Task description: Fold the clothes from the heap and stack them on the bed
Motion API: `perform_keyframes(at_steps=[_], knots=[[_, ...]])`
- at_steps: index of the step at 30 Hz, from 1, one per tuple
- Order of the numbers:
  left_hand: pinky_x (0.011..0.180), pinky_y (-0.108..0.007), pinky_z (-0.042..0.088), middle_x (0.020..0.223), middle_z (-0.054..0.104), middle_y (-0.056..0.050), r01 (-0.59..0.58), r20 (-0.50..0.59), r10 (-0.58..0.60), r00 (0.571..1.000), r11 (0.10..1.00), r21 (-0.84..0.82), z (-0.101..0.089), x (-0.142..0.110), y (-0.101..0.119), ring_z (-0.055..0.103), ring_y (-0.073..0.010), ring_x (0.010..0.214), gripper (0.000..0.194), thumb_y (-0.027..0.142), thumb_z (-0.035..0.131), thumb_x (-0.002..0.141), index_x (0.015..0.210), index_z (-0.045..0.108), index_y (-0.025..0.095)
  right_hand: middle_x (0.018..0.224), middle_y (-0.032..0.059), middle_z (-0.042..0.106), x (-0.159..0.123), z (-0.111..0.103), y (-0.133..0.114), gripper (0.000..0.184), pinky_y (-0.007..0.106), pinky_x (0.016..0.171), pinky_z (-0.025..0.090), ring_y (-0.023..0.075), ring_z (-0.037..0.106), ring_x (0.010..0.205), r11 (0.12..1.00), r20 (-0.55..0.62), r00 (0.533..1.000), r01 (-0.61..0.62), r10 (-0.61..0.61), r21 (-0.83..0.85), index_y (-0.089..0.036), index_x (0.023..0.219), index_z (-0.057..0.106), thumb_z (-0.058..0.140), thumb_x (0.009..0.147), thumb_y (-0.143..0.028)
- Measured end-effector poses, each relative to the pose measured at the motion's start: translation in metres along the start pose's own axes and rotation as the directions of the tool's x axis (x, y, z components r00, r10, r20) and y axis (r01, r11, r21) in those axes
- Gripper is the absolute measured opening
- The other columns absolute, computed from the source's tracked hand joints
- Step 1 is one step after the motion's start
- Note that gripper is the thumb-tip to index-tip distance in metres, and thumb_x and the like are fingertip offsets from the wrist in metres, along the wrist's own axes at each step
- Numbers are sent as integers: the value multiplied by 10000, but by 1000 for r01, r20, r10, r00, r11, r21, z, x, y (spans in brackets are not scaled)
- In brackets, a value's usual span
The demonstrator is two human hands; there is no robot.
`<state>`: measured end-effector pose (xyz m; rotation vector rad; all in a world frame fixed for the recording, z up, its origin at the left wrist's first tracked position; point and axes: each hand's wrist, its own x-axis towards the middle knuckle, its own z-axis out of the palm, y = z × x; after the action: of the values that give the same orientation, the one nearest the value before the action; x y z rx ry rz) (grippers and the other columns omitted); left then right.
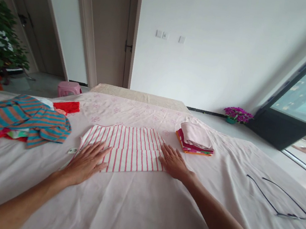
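Note:
A white garment with red stripes (132, 150) lies folded on the pale pink sheet (130, 212) in front of me. Flat on its left end rests my left hand (88, 161), fingers stretched out. My right hand (173, 161) lies on the right end, also with straight fingers. A small tag with dark dots (72, 150) shows by the garment's left edge. Just beyond my right hand sits a stack of folded clothes (196, 137), with a pale pink piece on top. To the left is a loose heap of clothes, mostly a blue and brown striped shirt (30, 119).
Dark-framed glasses (291, 215) lie on the sheet at the right. A red cloth (68, 106) is by the heap. Past the far edge stand a pink stool (69, 88) and a pot of purple flowers (237, 115). A leafy plant (4, 35) is at the left.

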<state>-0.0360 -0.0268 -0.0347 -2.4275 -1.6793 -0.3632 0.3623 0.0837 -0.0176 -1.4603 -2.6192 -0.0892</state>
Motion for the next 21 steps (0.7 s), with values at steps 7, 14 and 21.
perform_keyframes(at_steps=[7, 14, 21], knots=[[1097, -463, 312, 1469, 465, -114, 102, 37, -100, 994, 993, -65, -8, 16, 9, 393, -289, 1366, 559, 548, 406, 917, 1387, 504, 260, 1496, 139, 400, 47, -22, -23, 521, 490, 1132, 229, 302, 271, 1419, 996, -23, 998, -63, 64, 65, -138, 1425, 432, 402, 965, -382], [980, -345, 422, 1254, 639, -83, 407, -42, -411, 911, 910, -87, -17, 66, -51, 571, -246, 1163, 339, 309, 455, 872, 1115, 679, 237, 1373, 100, 546, 114, -10, -26, 420, 328, 1020, 380, 224, 491, 1253, 967, -27, 999, -27, 35, 254, -176, 1326, 550, 377, 946, -220], [827, -413, 446, 1159, 665, -201, 727, 38, -730, 682, 673, -135, 5, 85, -126, 609, -356, 1055, 484, 394, 577, 762, 1176, 628, 148, 1301, 129, 581, 156, 0, -14, 508, 323, 957, 405, 235, 520, 1179, 965, 13, 991, -136, 137, 223, -167, 1409, 468, 374, 913, -114]])
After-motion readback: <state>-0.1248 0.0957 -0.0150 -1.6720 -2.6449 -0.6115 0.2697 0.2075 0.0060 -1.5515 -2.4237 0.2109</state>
